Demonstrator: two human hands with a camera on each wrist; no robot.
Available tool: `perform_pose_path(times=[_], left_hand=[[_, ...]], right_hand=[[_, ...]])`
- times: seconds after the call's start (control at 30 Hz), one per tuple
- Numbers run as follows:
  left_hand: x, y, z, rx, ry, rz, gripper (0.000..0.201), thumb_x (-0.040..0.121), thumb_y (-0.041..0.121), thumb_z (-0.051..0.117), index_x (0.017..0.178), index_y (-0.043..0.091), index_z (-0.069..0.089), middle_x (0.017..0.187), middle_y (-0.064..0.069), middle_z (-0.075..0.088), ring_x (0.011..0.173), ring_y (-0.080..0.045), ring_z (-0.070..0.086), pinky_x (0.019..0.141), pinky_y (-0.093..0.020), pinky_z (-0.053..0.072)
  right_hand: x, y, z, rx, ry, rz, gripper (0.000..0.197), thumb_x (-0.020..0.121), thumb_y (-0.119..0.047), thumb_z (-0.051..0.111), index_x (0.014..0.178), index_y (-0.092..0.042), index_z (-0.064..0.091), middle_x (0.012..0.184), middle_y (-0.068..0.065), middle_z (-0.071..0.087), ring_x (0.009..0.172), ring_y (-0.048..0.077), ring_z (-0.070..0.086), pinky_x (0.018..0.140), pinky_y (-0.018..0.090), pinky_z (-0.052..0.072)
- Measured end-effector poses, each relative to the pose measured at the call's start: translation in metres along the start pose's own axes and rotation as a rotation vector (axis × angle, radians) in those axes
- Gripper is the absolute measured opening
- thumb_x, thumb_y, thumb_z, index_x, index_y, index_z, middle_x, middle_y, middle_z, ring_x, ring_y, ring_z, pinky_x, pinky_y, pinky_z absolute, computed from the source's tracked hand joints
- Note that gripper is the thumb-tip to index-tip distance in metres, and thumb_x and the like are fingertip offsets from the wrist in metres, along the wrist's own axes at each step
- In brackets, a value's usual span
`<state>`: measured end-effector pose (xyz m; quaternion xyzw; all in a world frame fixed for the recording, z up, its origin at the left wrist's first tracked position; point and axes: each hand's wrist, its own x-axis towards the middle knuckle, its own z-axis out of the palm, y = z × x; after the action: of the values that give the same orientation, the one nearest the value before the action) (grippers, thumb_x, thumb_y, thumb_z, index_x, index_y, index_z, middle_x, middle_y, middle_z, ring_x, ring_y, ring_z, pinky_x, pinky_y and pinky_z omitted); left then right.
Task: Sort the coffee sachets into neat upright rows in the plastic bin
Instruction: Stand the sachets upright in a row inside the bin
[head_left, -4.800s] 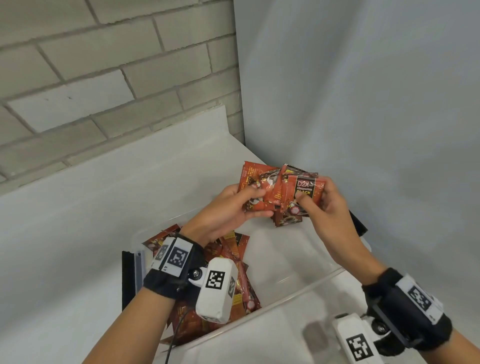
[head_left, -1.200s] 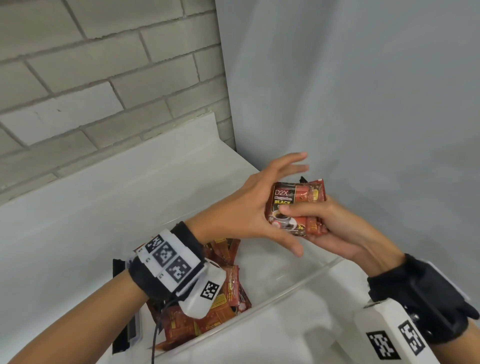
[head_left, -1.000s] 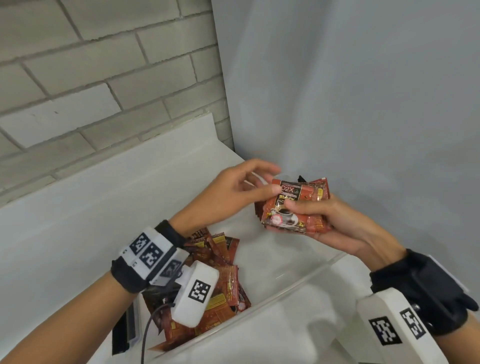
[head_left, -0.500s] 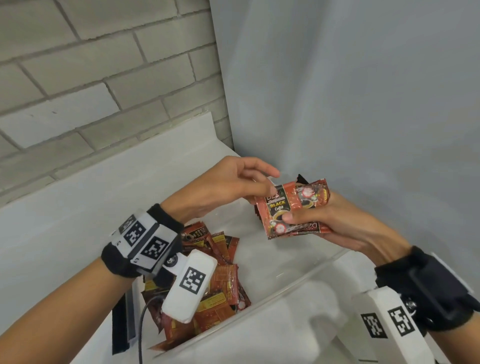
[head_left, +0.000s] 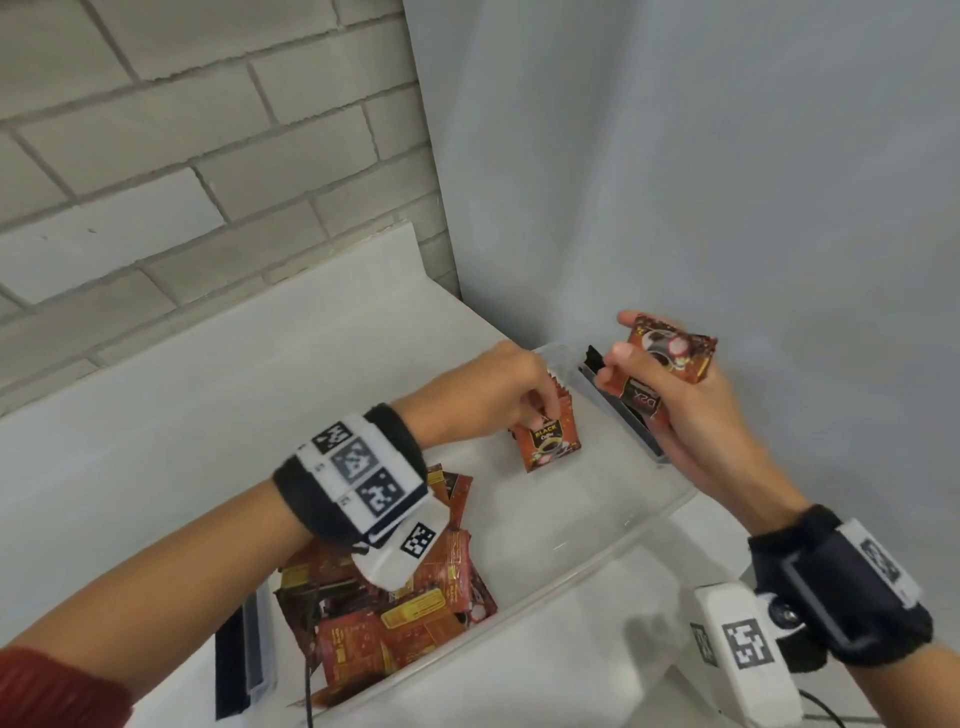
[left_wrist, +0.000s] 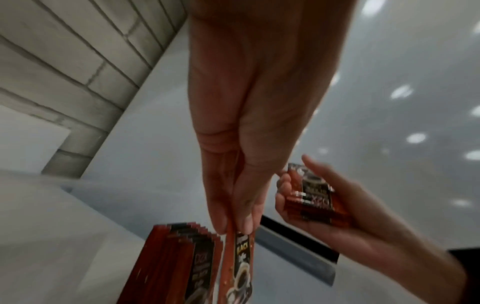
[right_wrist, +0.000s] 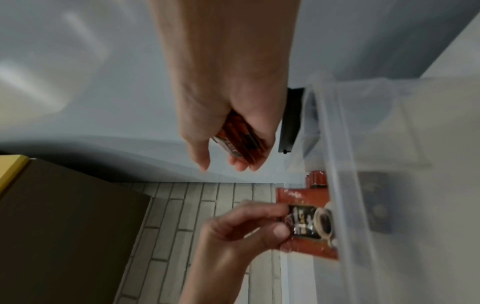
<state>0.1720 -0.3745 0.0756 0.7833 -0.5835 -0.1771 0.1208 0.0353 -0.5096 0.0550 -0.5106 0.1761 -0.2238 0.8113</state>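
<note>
My left hand (head_left: 524, 405) pinches a single red coffee sachet (head_left: 548, 444) by its top edge and holds it upright in the far right corner of the clear plastic bin (head_left: 519, 608). In the left wrist view that sachet (left_wrist: 239, 267) hangs just right of a short upright row of sachets (left_wrist: 182, 257). My right hand (head_left: 675, 395) grips a small stack of sachets (head_left: 667, 356) above the bin's right end. A loose pile of sachets (head_left: 405, 618) lies in the bin's left half, partly hidden under my left wrist.
Black latch handles sit on the bin's right end (head_left: 626, 413) and left end (head_left: 234, 660). The bin stands on a white counter (head_left: 208, 426) in a corner between a brick wall and a grey wall. A brown cardboard box (right_wrist: 64, 226) shows in the right wrist view.
My left hand has taken one sachet off the stack and lowered it into the bin's far right corner. My right hand has drawn back to the right and turned the stack.
</note>
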Motion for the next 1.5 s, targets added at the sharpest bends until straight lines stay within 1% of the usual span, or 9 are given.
perform_pose_path(times=[0.13,0.27,0.53,0.8,0.97,1.13,1.2,1.4,1.5], left_hand=[[0.019,-0.006,0.018,0.130,-0.038,0.034,0.023,0.086,0.001,0.060,0.102,0.010,0.073,0.105,-0.006,0.063,0.094,-0.021,0.059,0.081,-0.036,0.050],[0.025,-0.010,0.030,0.232,-0.088,0.067,0.023,0.090,0.003,0.056,0.105,0.010,0.073,0.108,-0.011,0.053,0.093,-0.030,0.057,0.077,-0.043,0.051],[0.022,-0.019,0.041,0.349,-0.025,0.205,0.025,0.085,0.003,0.064,0.108,0.011,0.072,0.100,-0.013,0.046,0.095,-0.030,0.046,0.072,-0.042,0.047],[0.022,-0.020,0.040,0.348,-0.025,0.172,0.030,0.086,0.017,0.067,0.116,0.019,0.069,0.096,-0.003,0.032,0.098,-0.024,0.033,0.080,-0.040,0.041],[0.022,-0.022,0.040,0.317,-0.067,0.154,0.037,0.089,0.023,0.066,0.125,0.021,0.063,0.097,0.002,0.023,0.102,-0.020,0.029,0.083,-0.030,0.036],[0.021,-0.019,0.036,0.253,-0.114,0.105,0.041,0.091,0.027,0.062,0.132,0.020,0.058,0.100,0.001,0.024,0.107,-0.020,0.027,0.086,-0.025,0.031],[0.022,-0.019,0.034,0.228,-0.131,0.094,0.042,0.091,0.027,0.062,0.132,0.020,0.057,0.101,0.000,0.026,0.108,-0.021,0.027,0.088,-0.026,0.031],[0.022,-0.024,0.036,0.162,-0.121,0.113,0.040,0.090,0.025,0.063,0.130,0.023,0.060,0.104,-0.002,0.031,0.109,-0.020,0.027,0.092,-0.025,0.031],[0.023,-0.027,0.036,0.137,-0.114,0.112,0.040,0.090,0.023,0.063,0.130,0.022,0.060,0.106,-0.004,0.034,0.110,-0.020,0.027,0.090,-0.022,0.029]], right_hand=[[0.000,0.006,0.006,0.067,-0.004,0.022,0.054,0.070,-0.022,0.072,0.121,-0.010,0.059,0.092,0.012,0.057,0.075,0.015,0.064,0.075,0.024,0.055],[0.001,0.008,0.005,0.092,0.007,0.023,0.051,0.072,-0.022,0.072,0.120,-0.010,0.060,0.091,0.012,0.058,0.075,0.015,0.064,0.076,0.026,0.055],[0.003,0.011,0.002,0.078,-0.003,0.020,0.048,0.075,-0.022,0.070,0.120,-0.010,0.060,0.087,0.007,0.063,0.078,0.016,0.066,0.078,0.027,0.055],[0.003,0.011,0.002,0.085,-0.022,0.034,0.048,0.077,-0.021,0.068,0.123,-0.010,0.058,0.085,0.005,0.065,0.079,0.015,0.066,0.081,0.028,0.056],[0.004,0.013,-0.001,0.040,-0.029,0.069,0.031,0.095,-0.006,0.050,0.125,-0.010,0.055,0.084,0.006,0.064,0.079,0.019,0.062,0.086,0.031,0.054],[0.006,0.013,-0.003,-0.019,-0.031,0.129,0.033,0.096,-0.002,0.039,0.121,-0.014,0.057,0.085,0.001,0.068,0.080,0.018,0.070,0.086,0.028,0.055],[0.005,0.012,-0.003,-0.016,-0.040,0.136,0.034,0.096,0.000,0.039,0.119,-0.015,0.059,0.088,0.005,0.068,0.082,0.019,0.071,0.086,0.028,0.056],[0.005,0.012,-0.003,0.012,-0.053,0.151,0.028,0.095,0.000,0.047,0.120,-0.006,0.058,0.095,0.014,0.073,0.090,0.025,0.072,0.078,0.028,0.058],[0.006,0.011,-0.002,0.000,-0.061,0.152,0.025,0.093,-0.001,0.052,0.116,-0.005,0.060,0.095,0.010,0.075,0.088,0.022,0.072,0.075,0.027,0.058]])
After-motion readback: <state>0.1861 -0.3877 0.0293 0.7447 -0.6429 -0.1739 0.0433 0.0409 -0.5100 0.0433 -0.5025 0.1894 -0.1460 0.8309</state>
